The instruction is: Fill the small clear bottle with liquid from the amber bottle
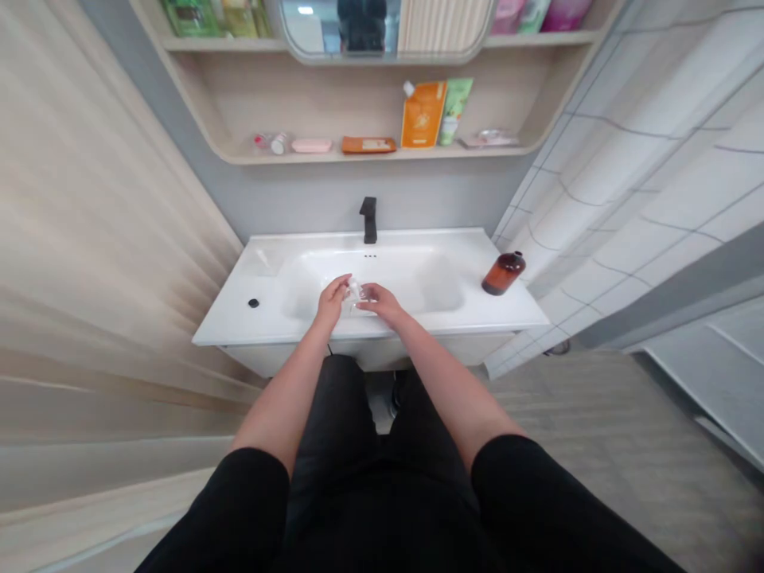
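Note:
Over the front part of the white sink, my left hand and my right hand meet around a small clear object with a white part. The fingers of both hands are curled against it, one hand on each side. Its exact shape is too small to tell. An amber bottle with an open dark neck stands on the counter to the right. On the counter's left side lies a small black cap.
A black faucet rises behind the basin. Above it, a shelf holds an orange pouch, a green tube, a pink box and other small items. A curtain hangs at left; a tiled wall stands at right.

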### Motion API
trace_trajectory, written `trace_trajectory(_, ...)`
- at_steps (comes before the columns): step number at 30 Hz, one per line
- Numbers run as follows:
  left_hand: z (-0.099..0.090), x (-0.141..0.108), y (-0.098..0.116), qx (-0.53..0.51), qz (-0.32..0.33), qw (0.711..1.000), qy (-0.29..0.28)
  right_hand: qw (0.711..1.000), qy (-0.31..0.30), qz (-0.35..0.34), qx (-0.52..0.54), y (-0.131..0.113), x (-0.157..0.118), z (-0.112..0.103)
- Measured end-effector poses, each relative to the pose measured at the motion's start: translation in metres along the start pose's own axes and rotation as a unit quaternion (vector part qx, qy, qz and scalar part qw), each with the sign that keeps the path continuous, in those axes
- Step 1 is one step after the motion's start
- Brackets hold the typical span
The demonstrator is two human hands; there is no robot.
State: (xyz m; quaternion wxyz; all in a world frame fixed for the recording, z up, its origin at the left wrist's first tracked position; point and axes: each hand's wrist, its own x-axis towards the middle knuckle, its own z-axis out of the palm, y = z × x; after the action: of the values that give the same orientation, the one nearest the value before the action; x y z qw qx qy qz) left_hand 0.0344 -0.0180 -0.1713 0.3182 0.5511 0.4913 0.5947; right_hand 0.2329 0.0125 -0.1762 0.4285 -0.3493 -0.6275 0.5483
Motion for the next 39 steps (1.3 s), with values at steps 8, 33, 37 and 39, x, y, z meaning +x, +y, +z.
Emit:
trace_trajectory(8,-0.0005,0.0006,0.0023,-0.005,-0.004,1.000,-0.009,1.000,-0.004,-0.006,0.004,-0.0025,-0.0007,0.0004)
trace_trajectory(33,0.0040,0.0015,0.0035,-0.036,-0.009,0.999,-0.010,1.000,0.008,-0.001,-0.007,-0.0048,-0.0002,0.0004)
trace_trajectory(37,0.0026,0.0018,0.0020,-0.026,-0.010,0.999,0.017,1.000,-0.004,-0.005,-0.011,-0.0042,0.0003,0.0013)
trace_trajectory(39,0.0011,0.0020,-0.0003,-0.043,-0.017,0.999,0.011,1.000,-0.007,0.001,-0.002,-0.0037,0.0004,0.0013)
